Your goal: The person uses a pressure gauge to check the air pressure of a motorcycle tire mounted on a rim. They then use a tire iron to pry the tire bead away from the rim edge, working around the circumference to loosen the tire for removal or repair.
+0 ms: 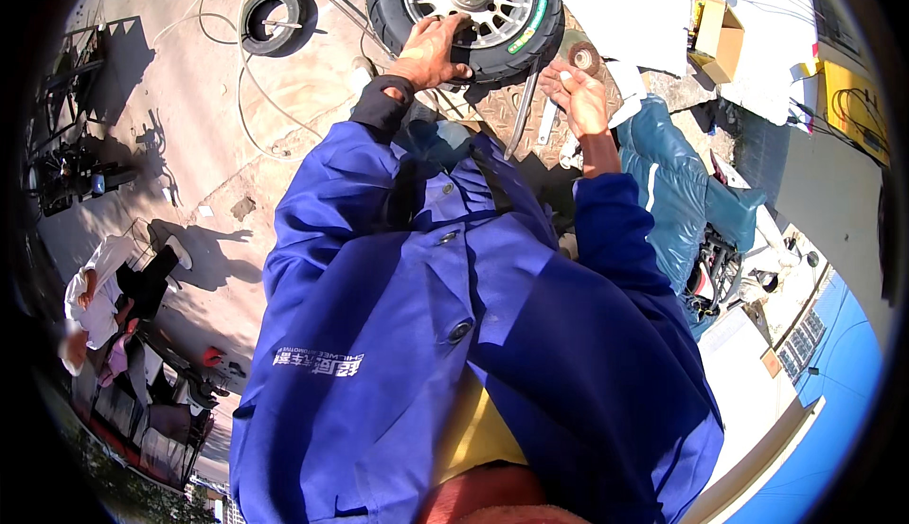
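A black tyre (390, 3) on a silver multi-spoke rim (488, 24) lies at the far middle, with a green sticker on its sidewall. My left hand (433, 54) rests on the near left of this wheel, its fingers reaching toward the rim and its thumb spread apart. To the wheel's right, my right hand (579, 98) is raised with the fingertips drawn together; whatever they hold, if anything, is too small to make out. Just beyond them sits a small brown round object (584, 56). Between my hands lie a metal bar (523, 112) and a flat wrench (547, 122).
A loose small tyre (271, 20) lies on the ground at the left, beside a pale hose (248, 98). On the right are a dark teal padded cover (672, 193) and an open cardboard box (720, 39). A person (99, 297) sits at the lower left.
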`<act>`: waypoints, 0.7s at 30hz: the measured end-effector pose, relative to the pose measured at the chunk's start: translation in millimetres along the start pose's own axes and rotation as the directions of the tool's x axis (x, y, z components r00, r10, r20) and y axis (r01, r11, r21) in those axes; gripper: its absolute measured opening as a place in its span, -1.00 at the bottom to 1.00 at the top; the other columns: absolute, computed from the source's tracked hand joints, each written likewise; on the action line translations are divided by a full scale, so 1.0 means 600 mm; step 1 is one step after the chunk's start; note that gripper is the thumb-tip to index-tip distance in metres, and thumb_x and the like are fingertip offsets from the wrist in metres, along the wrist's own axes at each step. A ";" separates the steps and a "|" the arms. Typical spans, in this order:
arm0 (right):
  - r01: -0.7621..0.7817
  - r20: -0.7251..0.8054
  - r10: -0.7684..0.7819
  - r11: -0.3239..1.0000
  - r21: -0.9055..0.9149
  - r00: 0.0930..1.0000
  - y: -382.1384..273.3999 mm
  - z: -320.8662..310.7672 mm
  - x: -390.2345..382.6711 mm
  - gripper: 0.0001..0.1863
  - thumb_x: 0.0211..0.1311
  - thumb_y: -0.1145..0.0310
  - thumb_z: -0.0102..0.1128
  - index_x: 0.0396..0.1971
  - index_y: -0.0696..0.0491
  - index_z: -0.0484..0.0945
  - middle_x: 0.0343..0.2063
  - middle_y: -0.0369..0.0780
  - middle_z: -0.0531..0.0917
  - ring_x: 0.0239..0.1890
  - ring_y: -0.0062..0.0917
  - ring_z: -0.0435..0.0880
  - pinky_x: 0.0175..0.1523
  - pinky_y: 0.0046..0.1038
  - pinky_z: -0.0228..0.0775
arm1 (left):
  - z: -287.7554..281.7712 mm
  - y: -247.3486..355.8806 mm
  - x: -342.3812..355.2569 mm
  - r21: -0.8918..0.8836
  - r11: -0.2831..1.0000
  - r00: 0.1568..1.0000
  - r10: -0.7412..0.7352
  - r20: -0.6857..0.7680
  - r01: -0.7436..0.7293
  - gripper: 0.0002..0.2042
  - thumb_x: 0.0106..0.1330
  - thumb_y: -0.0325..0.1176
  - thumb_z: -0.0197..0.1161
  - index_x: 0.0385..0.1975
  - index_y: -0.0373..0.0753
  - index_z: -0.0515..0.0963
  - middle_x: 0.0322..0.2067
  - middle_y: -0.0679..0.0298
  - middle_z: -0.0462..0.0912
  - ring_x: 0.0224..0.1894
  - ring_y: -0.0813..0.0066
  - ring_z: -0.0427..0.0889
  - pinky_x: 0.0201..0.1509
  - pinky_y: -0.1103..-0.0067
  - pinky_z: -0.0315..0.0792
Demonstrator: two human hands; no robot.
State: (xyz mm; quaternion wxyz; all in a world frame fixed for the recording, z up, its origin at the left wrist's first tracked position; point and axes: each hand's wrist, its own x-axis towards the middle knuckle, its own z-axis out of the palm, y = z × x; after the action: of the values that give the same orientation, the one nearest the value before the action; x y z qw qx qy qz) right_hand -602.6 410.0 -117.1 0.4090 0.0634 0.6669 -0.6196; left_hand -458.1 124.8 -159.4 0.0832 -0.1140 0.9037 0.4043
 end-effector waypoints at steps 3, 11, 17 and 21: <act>-0.049 -0.091 0.053 0.998 0.047 0.994 0.019 -0.025 -0.010 -0.67 0.57 0.53 -0.06 0.20 0.38 0.43 0.07 0.12 0.65 0.09 -0.14 0.73 0.23 -0.26 0.65 | -0.006 0.000 -0.002 0.027 0.999 1.000 0.022 0.008 -0.022 -0.01 0.06 -0.12 0.61 0.49 -0.21 0.17 0.34 0.05 0.51 0.48 0.03 0.32 0.62 0.21 -0.04; -0.075 -0.103 0.107 0.958 0.276 0.989 0.038 -0.048 -0.033 -0.64 0.47 0.65 -0.04 0.20 0.41 0.41 0.10 0.16 0.63 0.13 -0.10 0.71 0.32 -0.17 0.59 | 0.005 -0.024 0.005 -0.007 0.996 0.996 0.085 -0.021 -0.086 -0.04 0.07 -0.10 0.58 0.47 -0.22 0.20 0.35 0.10 0.53 0.50 0.24 0.34 0.64 0.25 -0.12; -0.005 -0.179 0.006 1.000 0.004 0.984 0.102 -0.095 0.011 -0.53 0.21 0.82 -0.02 0.16 0.40 0.45 0.05 0.10 0.66 0.04 -0.22 0.75 0.17 -0.34 0.65 | 0.004 -0.015 0.006 0.029 0.994 0.994 0.103 -0.036 -0.102 -0.05 0.06 -0.12 0.59 0.45 -0.24 0.22 0.31 0.04 0.54 0.43 0.13 0.41 0.64 0.26 -0.04; 0.116 -0.183 -0.154 0.972 -0.202 0.971 0.113 -0.068 0.033 -0.54 0.19 0.80 -0.11 0.11 0.37 0.50 0.00 0.04 0.69 0.02 -0.29 0.74 0.14 -0.41 0.63 | 0.010 -0.015 0.003 0.048 0.993 0.993 0.109 -0.046 -0.107 -0.08 0.09 -0.13 0.57 0.45 -0.22 0.23 0.31 0.05 0.54 0.42 0.13 0.41 0.64 0.25 -0.05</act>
State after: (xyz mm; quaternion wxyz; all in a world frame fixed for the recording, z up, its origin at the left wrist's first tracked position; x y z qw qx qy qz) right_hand -594.5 452.8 -185.9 0.3018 0.0397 0.7631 -0.5702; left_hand -457.2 123.1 -170.5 0.0417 -0.0728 0.9192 0.3848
